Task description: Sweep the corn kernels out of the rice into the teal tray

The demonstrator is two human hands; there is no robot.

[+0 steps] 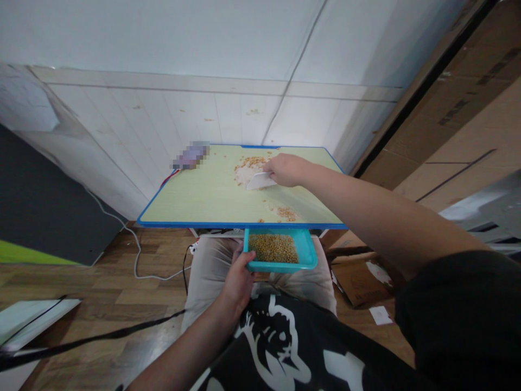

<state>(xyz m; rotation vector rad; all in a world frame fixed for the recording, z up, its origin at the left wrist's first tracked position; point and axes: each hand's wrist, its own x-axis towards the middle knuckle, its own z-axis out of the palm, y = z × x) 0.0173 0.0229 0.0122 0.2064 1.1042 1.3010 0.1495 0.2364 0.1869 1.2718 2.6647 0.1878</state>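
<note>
My left hand (238,277) grips the near left corner of a teal tray (309,254) filled with yellow beans, held just under the table's front edge. My right hand (287,169) is closed on a white scraper (258,181) whose edge rests on the light green tabletop (195,198). Just beyond the scraper lies a pile of beans mixed with white grains (249,167). A smaller cluster of beans (286,213) sits near the front edge, above the tray.
The small table has a blue rim (171,223) and stands against a white wall. A blurred purple object (191,156) lies at its back left with a cable (136,255) trailing to the wooden floor. Cardboard boxes (459,125) stand at right.
</note>
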